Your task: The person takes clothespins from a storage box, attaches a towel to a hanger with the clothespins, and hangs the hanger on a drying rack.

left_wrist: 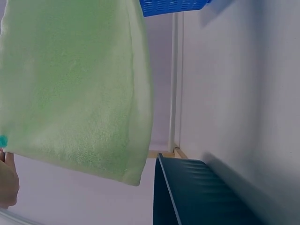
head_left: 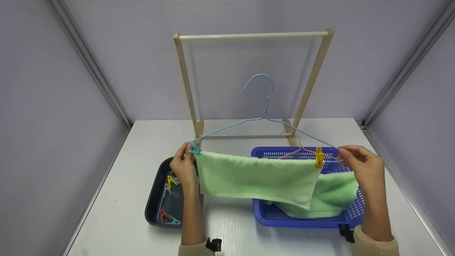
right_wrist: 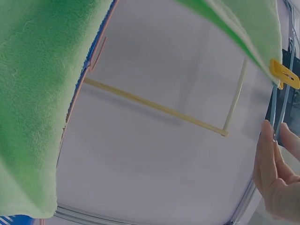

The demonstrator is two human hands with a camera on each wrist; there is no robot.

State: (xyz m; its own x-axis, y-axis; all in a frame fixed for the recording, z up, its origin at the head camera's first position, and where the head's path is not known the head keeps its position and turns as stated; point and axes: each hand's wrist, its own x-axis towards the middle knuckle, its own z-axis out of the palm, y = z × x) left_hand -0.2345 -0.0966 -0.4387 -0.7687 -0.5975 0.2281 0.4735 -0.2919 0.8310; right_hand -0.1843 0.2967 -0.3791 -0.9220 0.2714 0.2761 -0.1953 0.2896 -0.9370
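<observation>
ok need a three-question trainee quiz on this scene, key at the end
1. Which colour clip on the held green towel is nearer the right hand: A) teal, B) yellow, C) red?
2. True or false: the blue hanger hangs on the rack.
3. Fill in: loose clips lie in a dark ____.

Key:
1. B, the yellow clip.
2. False; the left hand and right hand hold it.
3. Tray.

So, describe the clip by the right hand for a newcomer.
Find the blue hanger with a green towel. The clip pinches the towel's top corner near the right hand. It's yellow; the opposite clip is teal, another yellow one lies in the tray.
</observation>
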